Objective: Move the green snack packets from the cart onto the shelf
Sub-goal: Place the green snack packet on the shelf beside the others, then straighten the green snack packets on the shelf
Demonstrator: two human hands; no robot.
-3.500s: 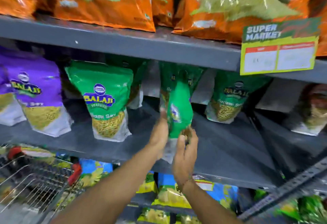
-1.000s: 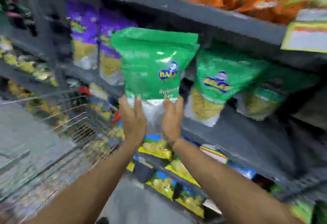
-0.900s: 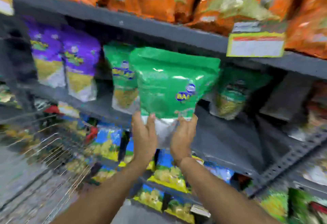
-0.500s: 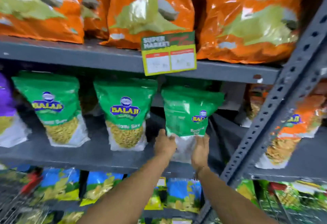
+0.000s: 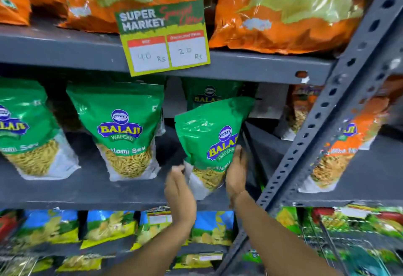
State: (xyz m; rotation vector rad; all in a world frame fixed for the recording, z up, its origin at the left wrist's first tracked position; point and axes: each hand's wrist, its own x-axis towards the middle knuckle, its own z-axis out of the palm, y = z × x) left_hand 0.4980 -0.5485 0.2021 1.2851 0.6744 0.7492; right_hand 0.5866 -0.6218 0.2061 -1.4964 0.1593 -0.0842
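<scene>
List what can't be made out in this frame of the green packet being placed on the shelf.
- Cart: outside the head view.
- Green Balaji packet: base hidden behind the left hand and right hand; whether it rests on the grey shelf is unclear.
- Rear green packet: lower part hidden by the held one.
- Leftmost green packet: cut by the left edge.
- Bottom-shelf packets: blurred.
</scene>
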